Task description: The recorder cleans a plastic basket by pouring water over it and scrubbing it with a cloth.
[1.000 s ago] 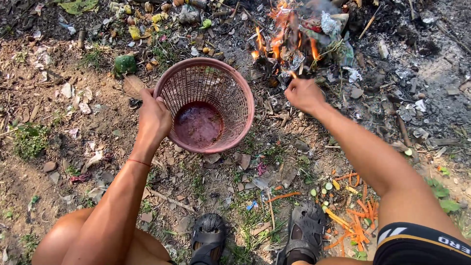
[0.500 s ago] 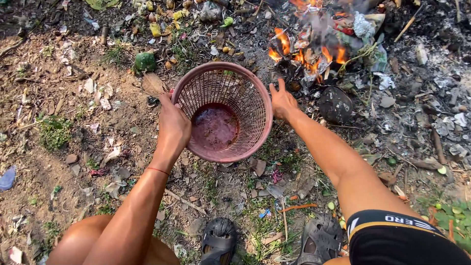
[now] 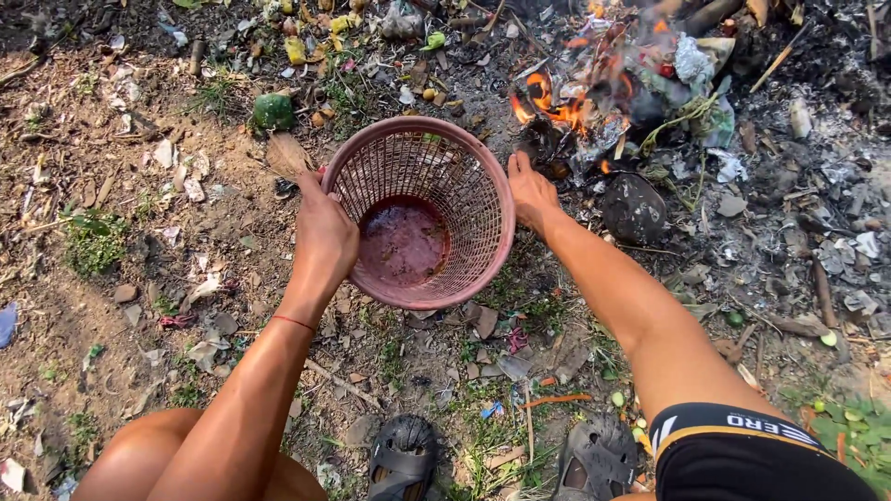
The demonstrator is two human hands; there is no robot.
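A round pink plastic mesh basket [image 3: 483, 176] is held above the littered ground, its solid bottom stained dark red. My left hand [image 3: 325, 232] grips the basket's left rim; a thin red string circles that wrist. On the opposite side, my right hand [image 3: 531, 190] presses against the outer wall of the basket with fingers spread along it. Both arms reach forward from the bottom of the head view.
A small fire [image 3: 566, 107] burns in a rubbish pile [image 3: 687, 83] just right of and beyond the basket, close to my right hand. Grey ash [image 3: 817, 213] lies at right. Dirt ground [image 3: 111, 306] carries scraps and stones. My two dark sandals [image 3: 404, 459] show below.
My right hand has come back from beside the fire and now rests on the basket's right side. The basket, held by the left hand, sits nearer and larger in view.
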